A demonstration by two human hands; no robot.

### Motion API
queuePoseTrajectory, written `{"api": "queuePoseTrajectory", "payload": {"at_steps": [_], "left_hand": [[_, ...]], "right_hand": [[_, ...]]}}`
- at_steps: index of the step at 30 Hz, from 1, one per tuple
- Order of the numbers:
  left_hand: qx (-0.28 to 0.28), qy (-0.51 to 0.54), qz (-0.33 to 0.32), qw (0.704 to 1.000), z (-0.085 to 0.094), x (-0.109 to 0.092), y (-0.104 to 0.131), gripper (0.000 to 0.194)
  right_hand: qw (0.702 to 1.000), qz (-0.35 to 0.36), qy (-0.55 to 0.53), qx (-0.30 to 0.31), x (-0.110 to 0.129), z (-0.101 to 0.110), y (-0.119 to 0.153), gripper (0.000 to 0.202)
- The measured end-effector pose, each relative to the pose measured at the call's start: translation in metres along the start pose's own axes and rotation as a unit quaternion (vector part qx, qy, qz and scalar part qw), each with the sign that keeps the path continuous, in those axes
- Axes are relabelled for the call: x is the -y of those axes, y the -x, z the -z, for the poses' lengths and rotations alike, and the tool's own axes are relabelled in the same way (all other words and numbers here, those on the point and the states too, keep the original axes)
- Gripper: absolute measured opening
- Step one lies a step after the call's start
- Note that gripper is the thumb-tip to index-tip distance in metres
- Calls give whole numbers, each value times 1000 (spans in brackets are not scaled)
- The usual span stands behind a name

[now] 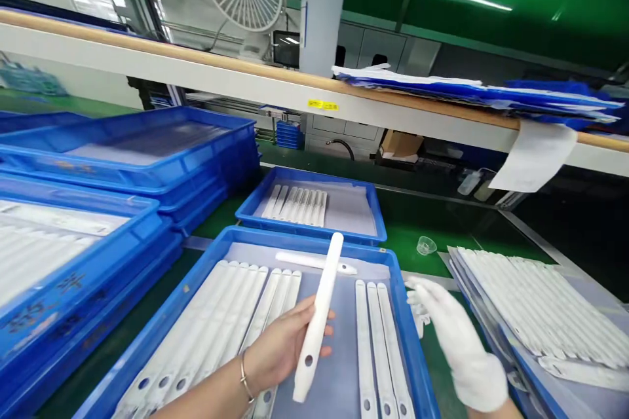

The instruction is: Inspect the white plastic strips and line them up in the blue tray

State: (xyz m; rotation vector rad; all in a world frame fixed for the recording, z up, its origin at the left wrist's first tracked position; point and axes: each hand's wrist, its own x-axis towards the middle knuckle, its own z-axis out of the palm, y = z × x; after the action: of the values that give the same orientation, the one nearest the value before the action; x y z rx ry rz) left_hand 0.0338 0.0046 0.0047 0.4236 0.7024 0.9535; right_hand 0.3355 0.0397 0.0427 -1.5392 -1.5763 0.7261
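Observation:
My bare left hand (289, 347), with a bracelet at the wrist, is closed round a long white plastic strip (322, 301). The strip slants upward, with a dark oval hole near its lower end. Below it lies a blue tray (415, 347) lined with a pale sheet, with similar strips (211, 321) in rows at left and a few strips (381, 347) at right. Another strip (299, 260) lies crosswise at the tray's far end. Past the tray's right rim hovers my white-gloved right hand (442, 314), slightly blurred, fingers stretched out and apart. Whether the crumpled white shape under them is glove or cloth, I cannot tell.
Stacked blue trays (196, 163) rise at left. Behind the near tray sits another blue tray (344, 229) with strips. Many strips (545, 301) lie on layered sheets at right, near a small clear cup (426, 245). A shelf (246, 82) crosses above, bearing a fan, bottle and papers.

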Motion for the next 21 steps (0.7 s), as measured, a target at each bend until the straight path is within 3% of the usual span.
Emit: {"api": "queuePoseTrajectory", "payload": {"at_steps": [1, 5, 9, 12, 14, 17, 19, 21], "left_hand": [[6, 10, -1, 1000, 2, -1, 3, 27], [20, 44, -4, 999, 10, -7, 10, 24], [13, 76, -5, 997, 14, -13, 11, 30], [5, 90, -5, 996, 15, -13, 10, 32], [10, 90, -15, 996, 15, -11, 9, 31], [36, 89, -40, 995, 16, -7, 8, 28], [39, 92, -34, 994, 17, -3, 6, 26], [14, 103, -2, 995, 18, 0, 5, 23]], "right_hand": [[999, -2, -10, 52, 12, -20, 4, 34], [993, 24, -53, 107, 46, -74, 19, 30], [984, -15, -80, 161, 60, -96, 32, 32], [986, -13, -68, 151, 64, -103, 41, 32], [988, 32, -48, 147, 67, -110, 50, 30], [958, 191, -13, 213, 69, -127, 66, 26], [924, 289, 17, 249, 69, -142, 74, 38], [913, 325, 48, 242, 67, -156, 76, 48]]}}
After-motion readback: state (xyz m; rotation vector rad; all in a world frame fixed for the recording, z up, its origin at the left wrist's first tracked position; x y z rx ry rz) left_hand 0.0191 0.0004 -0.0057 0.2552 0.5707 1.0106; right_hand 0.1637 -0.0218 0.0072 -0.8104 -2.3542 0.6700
